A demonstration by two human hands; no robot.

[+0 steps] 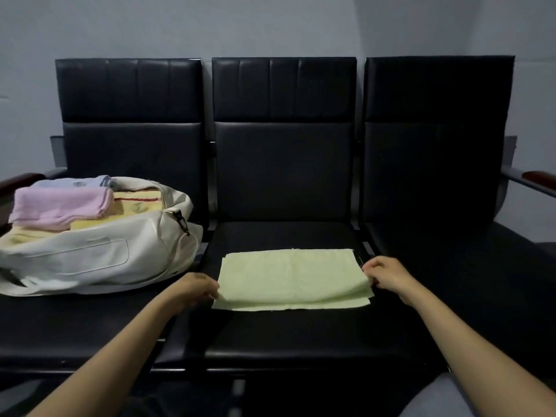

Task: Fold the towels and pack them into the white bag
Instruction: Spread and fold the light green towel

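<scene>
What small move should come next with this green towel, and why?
Probably draw the top layer a little nearer and lay it flat. The left hand and right hand pinch the green towel at its upper layer's near corners, and the lower layer sticks out beyond it, so the edges do not yet line up.

Folded green towel (293,275) on middle seat (285,335); left hand (192,288), right hand (388,275) at its ends, perhaps in grip.

The white fabric bag (90,260) is cut off at 9 o'clock, and the folded pink towel (60,206) on top hides most of the yellow towels (138,203) and the pale blue towel (69,183). The left hand (192,288) and right hand (388,275) have the tips of their fingers (210,291) hidden in the pale green folded towel's (288,275) 9 and 3 o'clock edges.
</scene>
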